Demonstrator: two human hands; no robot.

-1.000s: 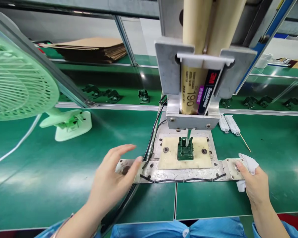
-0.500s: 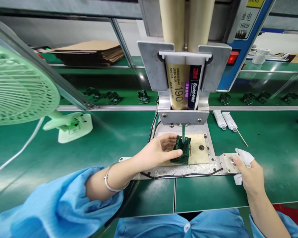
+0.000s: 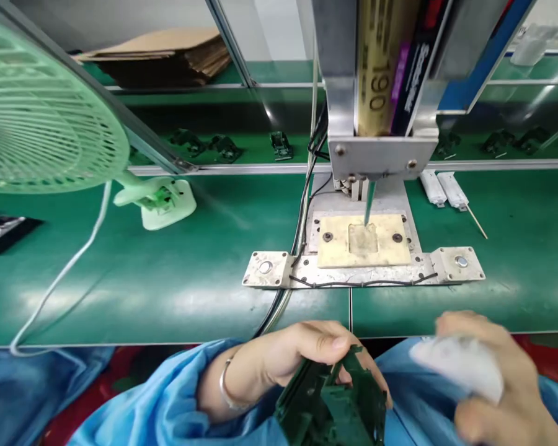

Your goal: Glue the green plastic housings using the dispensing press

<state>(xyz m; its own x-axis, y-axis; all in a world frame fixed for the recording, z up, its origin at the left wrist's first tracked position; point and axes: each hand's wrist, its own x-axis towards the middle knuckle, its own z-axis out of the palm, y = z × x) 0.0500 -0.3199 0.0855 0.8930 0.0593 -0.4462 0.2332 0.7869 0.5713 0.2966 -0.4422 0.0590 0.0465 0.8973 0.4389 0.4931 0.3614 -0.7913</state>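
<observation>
My left hand [image 3: 320, 347] is closed round a dark green plastic housing [image 3: 335, 402], holding it low over my lap in front of the bench edge. At the lower right my right hand [image 3: 497, 378], smeared by motion, grips a crumpled white wipe [image 3: 460, 365]. Beyond them stands the glue dispenser [image 3: 384, 155] with its 190 adhesive cartridge [image 3: 376, 80]. Its green nozzle [image 3: 369, 201] points down at the cream fixture block [image 3: 330, 251], whose square recess is uncovered. Metal boxes with a left button [image 3: 265, 267] and a right button [image 3: 461, 261] flank the fixture.
A green fan [image 3: 51, 124] stands at the left, its white cable [image 3: 69, 266] crossing the bench. Two white tubes [image 3: 444, 191] and a thin stick [image 3: 477, 221] lie at the right. Several dark green parts [image 3: 281, 147] sit on the back ledge, below stacked cardboard [image 3: 162, 56].
My left hand has taken the green housing off the fixture and down toward my lap. My right hand has left the right button and come nearer with the wipe. The view has tilted down.
</observation>
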